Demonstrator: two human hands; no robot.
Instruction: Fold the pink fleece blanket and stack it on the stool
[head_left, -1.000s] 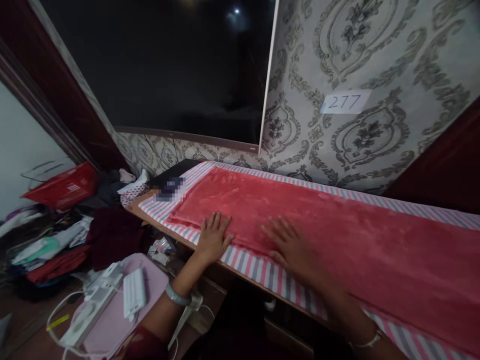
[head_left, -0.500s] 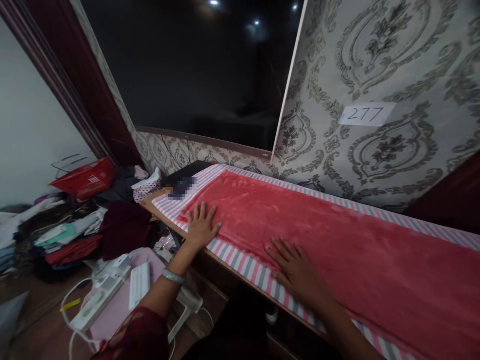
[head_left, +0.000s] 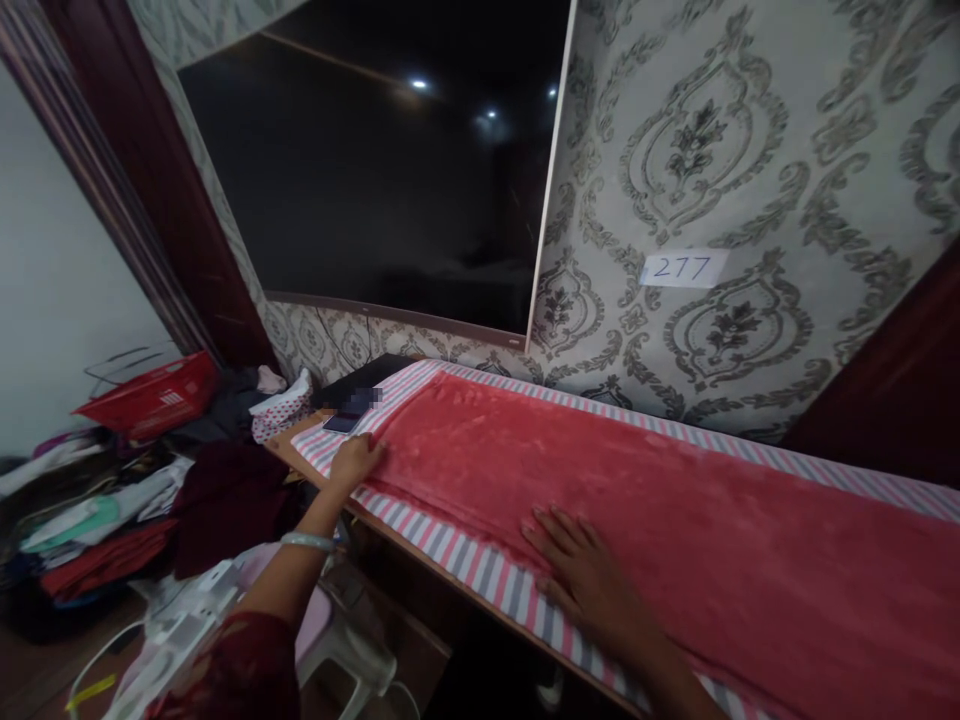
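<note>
A long folded red fleece blanket (head_left: 660, 500) lies flat on a striped pink, grey and white cloth (head_left: 480, 565) that covers a narrow table. My left hand (head_left: 356, 462), with a pale bangle at the wrist, is at the blanket's near left corner. Its fingers are curled in at that edge, and the fingertips are partly hidden. Flat on the blanket near its front edge rests my right hand (head_left: 589, 580), fingers stretched out. A dark phone (head_left: 346, 418) lies on the striped cloth just beyond my left hand.
A big dark television (head_left: 382, 190) hangs above the table on the patterned wall. To the left are heaped clothes (head_left: 112, 520) and a red bag (head_left: 154, 393). A white power strip (head_left: 184, 610) lies on a pink-topped stool at lower left, its cable trailing.
My left hand has slid left from lying spread on the blanket to its left edge, its fingers now curled. My right hand stays spread on the blanket. The view has shifted.
</note>
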